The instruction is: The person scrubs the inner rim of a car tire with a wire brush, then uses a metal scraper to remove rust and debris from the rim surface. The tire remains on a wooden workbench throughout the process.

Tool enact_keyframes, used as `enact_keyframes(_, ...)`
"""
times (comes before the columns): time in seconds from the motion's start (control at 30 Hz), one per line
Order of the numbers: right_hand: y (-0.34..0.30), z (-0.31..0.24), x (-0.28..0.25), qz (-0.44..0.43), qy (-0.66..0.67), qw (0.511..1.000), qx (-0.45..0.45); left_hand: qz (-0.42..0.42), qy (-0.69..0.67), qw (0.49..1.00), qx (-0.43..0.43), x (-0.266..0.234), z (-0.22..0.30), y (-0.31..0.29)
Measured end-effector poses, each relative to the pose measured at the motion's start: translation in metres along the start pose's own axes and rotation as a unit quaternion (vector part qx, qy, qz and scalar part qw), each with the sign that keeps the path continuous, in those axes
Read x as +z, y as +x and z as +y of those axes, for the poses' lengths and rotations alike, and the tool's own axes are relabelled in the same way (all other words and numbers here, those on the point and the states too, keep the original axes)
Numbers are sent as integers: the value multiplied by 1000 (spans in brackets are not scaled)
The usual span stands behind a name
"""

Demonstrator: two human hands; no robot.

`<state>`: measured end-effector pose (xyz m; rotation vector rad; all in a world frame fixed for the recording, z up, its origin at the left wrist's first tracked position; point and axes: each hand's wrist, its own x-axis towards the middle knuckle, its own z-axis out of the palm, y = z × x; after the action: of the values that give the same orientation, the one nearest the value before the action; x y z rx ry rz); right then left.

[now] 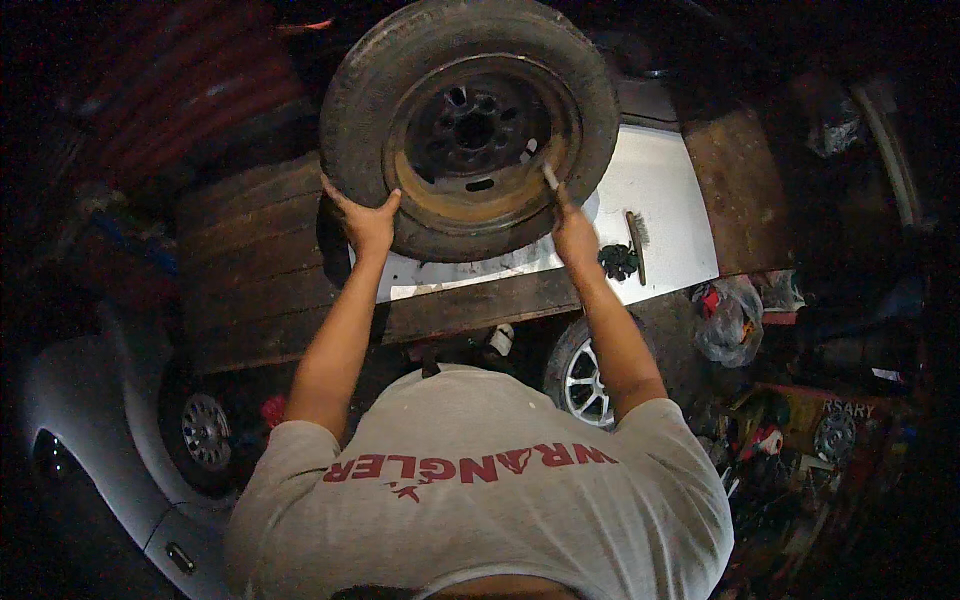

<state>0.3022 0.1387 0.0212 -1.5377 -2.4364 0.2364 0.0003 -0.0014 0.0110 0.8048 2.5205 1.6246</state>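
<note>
We see a wheel (472,140) in the upper middle of the frame, its face turned toward us over the bench; whether it lies flat or leans, we cannot tell. The left hand (368,222) is spread wide at its lower left edge, thumb near the rim (450,205) and fingers round the outside of the tyre (352,110) — a hold that probably keeps the wheel steady. The right hand (575,235) is curled closed around a short pale tool (549,177), its tip at the lower right of the rim; gripping it low leaves that end free to reach the metal. Under the wheel we see a white sheet (675,195) laid across the wooden bench (245,250), perhaps to shield one from the other. A brush (638,248) and a dark clump (618,262) sit just beside the right wrist, within easy reach. Farther out — below the bench — we find a second wheel (583,375), a plastic bag (728,325) at right, and a silver car (85,430) at lower left.
</note>
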Motion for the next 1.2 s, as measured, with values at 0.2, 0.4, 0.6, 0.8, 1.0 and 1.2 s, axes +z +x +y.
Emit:
enact_keyframes(0.2, -13, -1, -18, -91, -18, 996, -15, 7, -20, 1000, 14, 2, -12, 3)
enact_keyframes(0.4, 14, 30, -24, -49, -71, 996, -33, 0, -28, 1000, 5, 5, -7, 4)
enact_keyframes(0.6, 4, 10, -16, -115, -47, 991, -44, 17, -5, 1000, 18, 5, -18, 5)
enact_keyframes(0.8, 11, 15, -30, -23, 9, 998, -54, -9, 11, 999, -39, 0, 1, 1)
enact_keyframes(1.0, -23, -6, 20, -143, -1, 989, -32, 12, 33, 999, -4, 6, -16, 7)
enact_keyframes(1.2, -32, -7, 30, -157, 37, 987, 11, -24, 13, 998, -57, -1, 3, 4)
